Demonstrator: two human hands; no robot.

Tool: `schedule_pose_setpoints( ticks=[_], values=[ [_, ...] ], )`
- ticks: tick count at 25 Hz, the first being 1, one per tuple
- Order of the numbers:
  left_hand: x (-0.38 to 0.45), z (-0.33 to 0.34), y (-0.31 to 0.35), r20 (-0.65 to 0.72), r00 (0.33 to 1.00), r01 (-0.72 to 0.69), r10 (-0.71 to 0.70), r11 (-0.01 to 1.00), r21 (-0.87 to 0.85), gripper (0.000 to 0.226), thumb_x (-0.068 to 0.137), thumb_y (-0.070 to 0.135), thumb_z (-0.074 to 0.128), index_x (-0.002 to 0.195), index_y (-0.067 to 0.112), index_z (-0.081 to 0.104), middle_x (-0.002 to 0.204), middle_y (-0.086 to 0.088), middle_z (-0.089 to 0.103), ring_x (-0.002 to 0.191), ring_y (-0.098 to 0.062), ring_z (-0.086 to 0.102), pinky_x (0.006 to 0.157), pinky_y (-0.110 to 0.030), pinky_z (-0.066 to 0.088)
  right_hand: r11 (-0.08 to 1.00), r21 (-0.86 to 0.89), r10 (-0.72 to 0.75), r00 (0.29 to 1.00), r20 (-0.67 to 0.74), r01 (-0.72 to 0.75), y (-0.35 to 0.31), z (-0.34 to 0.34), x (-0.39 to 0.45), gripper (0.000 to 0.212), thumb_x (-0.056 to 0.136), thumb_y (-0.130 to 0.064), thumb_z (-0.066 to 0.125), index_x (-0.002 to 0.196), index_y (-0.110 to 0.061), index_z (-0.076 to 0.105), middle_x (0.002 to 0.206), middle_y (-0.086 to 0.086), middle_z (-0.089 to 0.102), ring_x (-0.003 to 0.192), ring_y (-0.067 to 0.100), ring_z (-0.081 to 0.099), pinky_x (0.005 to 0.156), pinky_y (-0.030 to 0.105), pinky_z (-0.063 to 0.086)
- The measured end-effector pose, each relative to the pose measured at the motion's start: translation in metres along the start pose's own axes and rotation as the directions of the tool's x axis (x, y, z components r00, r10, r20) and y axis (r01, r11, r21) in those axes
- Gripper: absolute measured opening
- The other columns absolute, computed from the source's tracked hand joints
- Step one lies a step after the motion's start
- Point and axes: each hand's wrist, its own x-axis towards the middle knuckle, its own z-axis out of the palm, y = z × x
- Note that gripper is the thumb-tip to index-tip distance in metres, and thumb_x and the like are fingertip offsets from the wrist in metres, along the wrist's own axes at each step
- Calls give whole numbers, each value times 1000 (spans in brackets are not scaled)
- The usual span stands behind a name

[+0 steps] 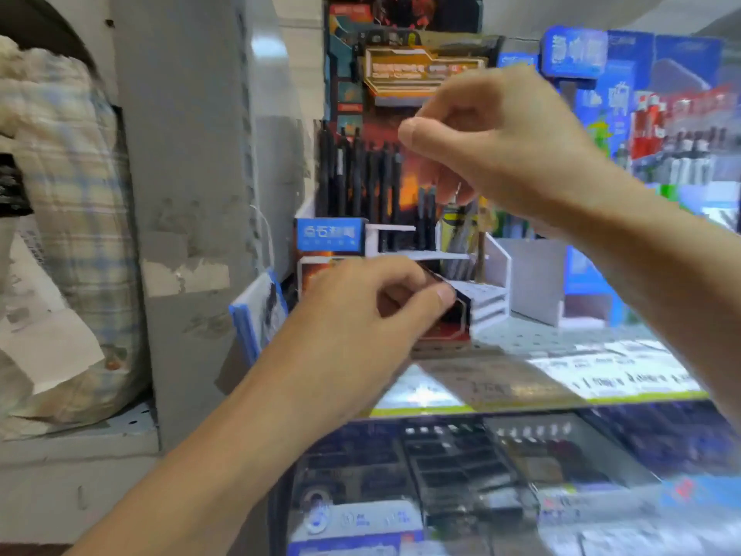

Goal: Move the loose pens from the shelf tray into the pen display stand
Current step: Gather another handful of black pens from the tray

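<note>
The pen display stand (501,266) sits on the shelf, with white stepped tiers and a dark red and black front. Black pens (361,174) stand upright in its back rows at the left. My left hand (361,315) pinches the stand's front panel between thumb and fingers. Above the stand, my right hand (501,146) has its fingers curled round the tops of a few yellow and black pens (461,226). Their lower ends reach down into the middle tier. The picture is blurred, so how the pens sit in the slots is unclear.
The stand rests on a white perforated shelf (561,339) with price labels along its front edge. Other pen displays (673,146) stand to the right. A blue box (256,311) leans at the stand's left. A lower shelf holds trays of dark items (461,463). A plaid bundle (72,194) fills the far left.
</note>
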Motion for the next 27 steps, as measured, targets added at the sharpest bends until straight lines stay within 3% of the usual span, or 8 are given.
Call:
schedule_pose_setpoints(
  ticks=[4, 8, 11, 15, 19, 24, 27],
  values=[
    [-1, 37, 19, -76, 992, -113, 99, 971, -212, 16, 93, 34, 67, 82, 25, 72, 72, 14, 70, 63, 3, 60, 61, -10, 44, 996, -85, 21, 990, -139, -33, 18, -46, -57, 14, 93, -28, 65, 88, -16, 71, 79, 2, 75, 73, 15, 73, 75, 40, 60],
    [7, 111, 68, -13, 986, -164, 169, 934, -318, 12, 93, 37, 66, 85, 30, 72, 78, 20, 71, 73, 1, 65, 63, -10, 45, 975, -184, 83, 973, -215, -124, 54, -119, -124, 12, 94, -21, 68, 94, -10, 72, 79, -8, 69, 69, -2, 61, 71, 20, 50],
    [13, 187, 120, 80, 976, -156, 204, 902, -404, 13, 92, 38, 66, 84, 28, 72, 79, 20, 71, 76, 2, 65, 63, -8, 43, 938, -224, 199, 942, -272, -263, 95, -187, -181, 11, 94, -18, 70, 96, -7, 72, 82, -7, 70, 73, -1, 62, 74, 14, 47],
    [31, 318, 204, 149, 956, -149, 253, 854, -499, 14, 92, 38, 64, 86, 28, 72, 80, 18, 72, 73, 1, 63, 63, -9, 42, 860, -279, 317, 876, -363, -427, 173, -306, -264, 11, 93, -18, 72, 98, -9, 72, 87, -3, 72, 79, 9, 67, 76, 23, 52],
    [50, 469, 298, 224, 946, -73, 236, 825, -560, 9, 91, 31, 67, 88, 25, 73, 82, 12, 73, 78, -5, 65, 76, -25, 49, 756, -302, 450, 796, -404, -581, 257, -439, -342, 10, 92, -19, 73, 97, -10, 73, 86, 2, 74, 79, 14, 68, 75, 26, 50],
    [72, 631, 386, 293, 936, -21, 194, 863, -504, 9, 91, 27, 69, 91, 20, 75, 87, 8, 74, 83, -8, 65, 77, -22, 46, 597, -347, 600, 690, -406, -723, 346, -570, -414, 7, 91, -25, 73, 93, -18, 72, 85, -3, 74, 82, 12, 69, 78, 35, 54],
    [92, 717, 419, 377, 912, 28, 163, 892, -452, 14, 93, 30, 67, 95, 18, 74, 94, 2, 74, 89, -14, 66, 82, -29, 49, 525, -359, 663, 635, -395, -772, 402, -625, -438, 11, 91, -30, 73, 96, -21, 70, 88, -4, 72, 84, 12, 68, 82, 38, 56]
  ],
)
